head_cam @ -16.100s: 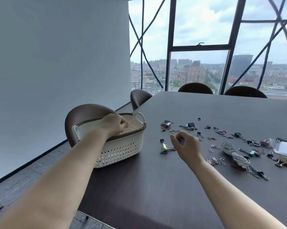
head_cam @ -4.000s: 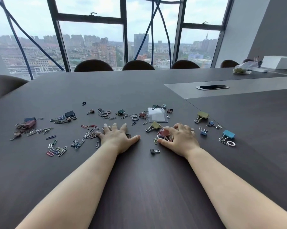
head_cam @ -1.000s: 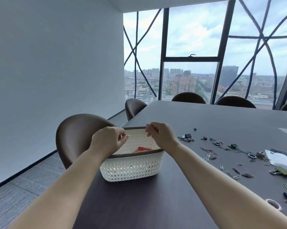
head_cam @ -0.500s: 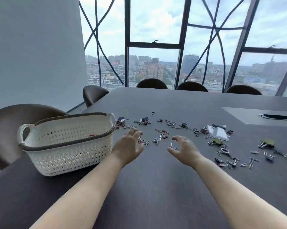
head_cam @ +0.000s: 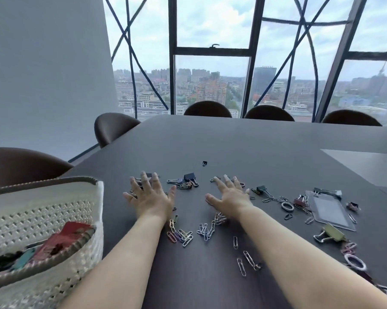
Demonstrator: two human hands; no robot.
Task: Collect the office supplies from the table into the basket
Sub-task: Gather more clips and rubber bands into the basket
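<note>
"Holding anything just then?"

"Nothing. Both were spread wide, palms down: my left hand (head_cam: 151, 197) at eleven o'clock, my right hand (head_cam: 230, 196) at one, each low over the table (head_cam: 232, 141). Flat hands rake small loose things better than a pinch, I judged."

"And the basket?"

"The basket (head_cam: 43, 197) stood at eight o'clock, just beside my left forearm, partly filled, so each handful would have a short trip. Paper clips (head_cam: 181, 235) lay at six by my wrists, a binder clip (head_cam: 189, 177) at twelve, a badge sleeve (head_cam: 328, 210) at three."
</note>
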